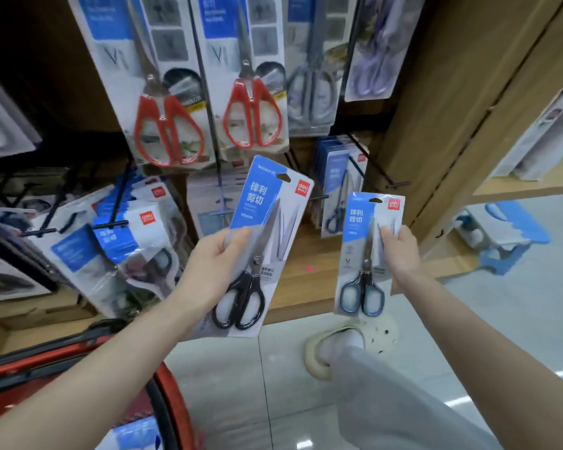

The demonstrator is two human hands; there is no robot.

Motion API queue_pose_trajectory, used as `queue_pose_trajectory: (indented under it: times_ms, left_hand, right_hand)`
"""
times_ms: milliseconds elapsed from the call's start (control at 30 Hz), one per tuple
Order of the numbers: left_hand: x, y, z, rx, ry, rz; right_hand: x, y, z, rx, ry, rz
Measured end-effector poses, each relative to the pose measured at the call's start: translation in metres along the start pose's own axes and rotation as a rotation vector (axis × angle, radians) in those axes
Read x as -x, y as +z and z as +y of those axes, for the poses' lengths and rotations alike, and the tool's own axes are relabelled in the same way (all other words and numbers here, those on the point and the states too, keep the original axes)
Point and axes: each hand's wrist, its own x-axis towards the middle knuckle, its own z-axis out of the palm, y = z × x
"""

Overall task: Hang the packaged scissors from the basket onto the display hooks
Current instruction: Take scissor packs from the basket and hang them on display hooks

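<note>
Left hand [215, 264]: thumb and fingers pinch black-handled pack [267, 203], tilted, mid-air below hooks [376, 164] | Right hand [400, 251]: pinches blue-handled pack [358, 228], upright, alongside | Basket [173, 404]: lower left

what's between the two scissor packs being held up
Head view: no object sits between the black-handled pack in the left hand and the blue-handled pack in the right hand; the gap shows only the wooden shelf behind.
</note>
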Motion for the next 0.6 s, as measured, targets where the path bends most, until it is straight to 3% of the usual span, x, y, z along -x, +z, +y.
queue_pose_trajectory:
  times_ms: [233,600]
  left_hand:
    - [-0.015,0.017,-0.015,-0.081,-0.027,-0.021]
    - [-0.022,0.021,-0.028,-0.082,-0.118,-0.089]
  right_hand:
    - [-0.035,0.010,0.010,-0.013,-0.047,0.108]
    - [-0.090,0.032,-0.017,-0.075,0.000,0.010]
